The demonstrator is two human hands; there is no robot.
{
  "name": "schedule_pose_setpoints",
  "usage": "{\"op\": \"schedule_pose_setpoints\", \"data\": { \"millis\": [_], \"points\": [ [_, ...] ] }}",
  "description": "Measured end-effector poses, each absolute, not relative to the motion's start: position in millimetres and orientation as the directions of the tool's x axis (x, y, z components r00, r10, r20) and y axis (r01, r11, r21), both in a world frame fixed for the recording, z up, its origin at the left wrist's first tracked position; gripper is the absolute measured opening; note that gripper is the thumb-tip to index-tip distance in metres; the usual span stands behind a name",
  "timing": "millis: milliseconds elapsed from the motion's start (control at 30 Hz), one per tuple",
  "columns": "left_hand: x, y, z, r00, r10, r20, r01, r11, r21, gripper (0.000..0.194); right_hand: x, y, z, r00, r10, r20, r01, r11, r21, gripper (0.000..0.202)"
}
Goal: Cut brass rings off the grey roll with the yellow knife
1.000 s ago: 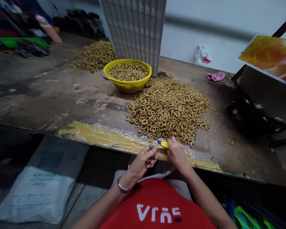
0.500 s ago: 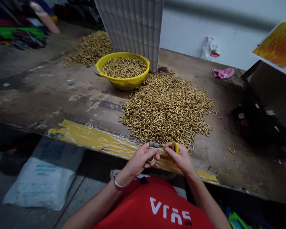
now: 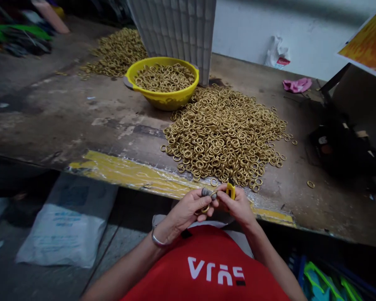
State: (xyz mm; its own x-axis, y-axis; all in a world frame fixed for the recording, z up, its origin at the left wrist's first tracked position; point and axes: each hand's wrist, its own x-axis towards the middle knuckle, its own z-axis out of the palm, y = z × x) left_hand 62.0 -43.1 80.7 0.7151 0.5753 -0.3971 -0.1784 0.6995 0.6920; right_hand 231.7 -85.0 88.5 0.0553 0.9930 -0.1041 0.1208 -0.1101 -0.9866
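My left hand (image 3: pixel 188 209) is closed around gold-coloured metal rings (image 3: pixel 206 209), with grey wrapping (image 3: pixel 206 192) on its fingertips. Between both hands a single ring (image 3: pixel 213 194) is pinched at the fingertips. My right hand (image 3: pixel 240 207) is closed too, a small yellow cutter (image 3: pixel 230 190) with a dark tip tucked upright in its fingers. Just beyond the hands spreads a large pile of rings (image 3: pixel 225 138) on the worktable (image 3: pixel 113 125). Parts of the held rings are hidden by the fingers.
A yellow bowl (image 3: pixel 166 100) full of rings stands behind the pile, against an upright grey ridged panel (image 3: pixel 178 37). Another ring heap (image 3: pixel 122 50) lies at the back left. Yellow tape (image 3: pixel 128 173) covers the front edge. A pink cloth (image 3: pixel 297 85) and a black bag (image 3: pixel 341 146) are right.
My hands have come together, and a ring is now pinched between them at the wrapped fingertips. The view has shifted slightly. The cutter stays in my right hand.
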Motion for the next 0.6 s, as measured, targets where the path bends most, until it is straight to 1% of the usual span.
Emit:
{"op": "schedule_pose_setpoints", "data": {
  "millis": [67,100,167,267,333,400,467,600],
  "points": [
    [58,-44,80,0.713,0.579,-0.395,-0.184,0.698,0.692,0.030,229,-87,91,0.047,0.999,-0.009,0.277,-0.022,-0.961,0.017],
    [56,-44,80,0.705,0.594,-0.387,-0.194,0.687,0.700,0.031,228,-89,92,0.028,0.999,0.040,0.383,0.027,-0.924,0.016],
    [52,-44,79,0.676,0.641,-0.364,-0.211,0.642,0.738,0.032,227,-93,95,-0.038,0.994,0.105,0.584,0.107,-0.805,0.019],
    [46,-43,78,0.632,0.704,-0.326,-0.185,0.545,0.818,0.033,222,-97,99,-0.121,0.989,0.082,0.788,0.146,-0.597,0.033],
    [43,-42,79,0.614,0.726,-0.309,-0.143,0.488,0.861,0.033,217,-96,101,-0.132,0.990,0.041,0.867,0.135,-0.480,0.034],
    [39,-41,80,0.595,0.745,-0.302,-0.098,0.439,0.893,0.031,213,-94,102,-0.135,0.991,0.003,0.909,0.125,-0.399,0.033],
    [35,-40,80,0.573,0.761,-0.303,-0.057,0.405,0.912,0.029,209,-91,102,-0.149,0.989,-0.025,0.924,0.130,-0.361,0.034],
    [28,-39,76,0.563,0.770,-0.301,-0.007,0.369,0.929,0.024,203,-88,101,-0.186,0.981,-0.052,0.930,0.158,-0.333,0.037]
  ]
}}
